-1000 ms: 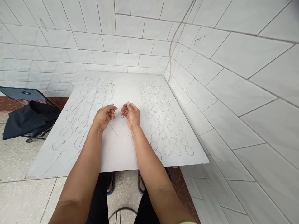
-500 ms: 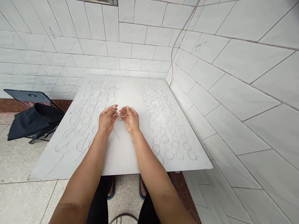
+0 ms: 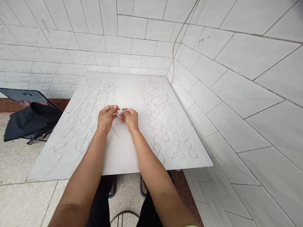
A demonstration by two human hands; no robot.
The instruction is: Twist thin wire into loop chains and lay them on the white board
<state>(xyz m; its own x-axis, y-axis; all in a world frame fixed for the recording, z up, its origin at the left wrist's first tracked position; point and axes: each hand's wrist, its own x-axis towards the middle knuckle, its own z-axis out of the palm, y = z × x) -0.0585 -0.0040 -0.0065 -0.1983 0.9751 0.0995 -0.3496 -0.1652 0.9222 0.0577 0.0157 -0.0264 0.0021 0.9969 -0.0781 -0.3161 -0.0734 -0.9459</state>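
Over the middle of the white board [image 3: 123, 160], my left hand [image 3: 107, 117] and my right hand [image 3: 130, 118] are close together, a small gap between their fingertips. Each pinches with thumb and index finger at a thin wire [image 3: 120, 111] that spans the gap. Its full shape is hidden by the fingers. Below my left hand, a loose straight wire end [image 3: 115, 133] lies over the board. Left of my hands are rows of round wire loops with long tails [image 3: 67, 133]. To the right lie several columns of wire loops linked like chains [image 3: 169, 153].
White tiled walls meet behind the board, with a beige cable [image 3: 174, 50] hanging in the corner. A folding chair [image 3: 26, 96] with dark cloth [image 3: 30, 121] on it stands at the left. Sandalled feet and a dark curved rim [image 3: 124, 212] are below the board.
The view has shifted slightly. My fingers have drawn into a tighter pinch, my right hand turning more palm-down. A bit of wire now shows between them.
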